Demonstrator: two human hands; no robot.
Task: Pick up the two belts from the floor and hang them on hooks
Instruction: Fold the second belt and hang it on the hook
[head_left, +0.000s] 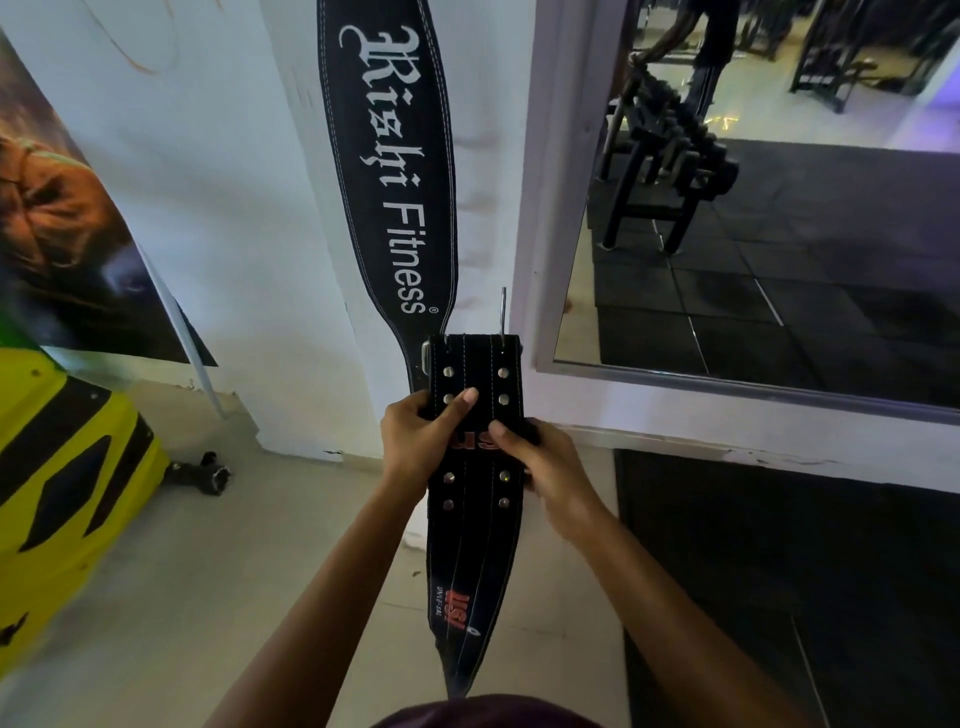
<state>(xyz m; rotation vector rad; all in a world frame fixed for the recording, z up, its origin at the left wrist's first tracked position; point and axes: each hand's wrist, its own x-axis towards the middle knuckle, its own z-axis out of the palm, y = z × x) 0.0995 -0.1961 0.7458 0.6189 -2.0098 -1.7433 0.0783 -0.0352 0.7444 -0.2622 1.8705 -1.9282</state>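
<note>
Both hands (415, 431) (540, 467) grip one studded belt (475, 545); a second belt (395, 171) hangs behind.

Hanging belt (395, 171): matt black leather-like face, white stitching, white printed lettering. Held belt (475, 467): same matt black, rows of shiny metal rivets (448, 371), red print, metal buckle prong (503, 312). Wall (218, 208): white paint, chipped near base. Mirror (779, 208): glossy glass. Yellow casing (62, 467): smooth glossy plastic. Floor tiles (260, 545): pale, smooth.

Single head view, facing forward and down, close to wall (249, 218)
</note>
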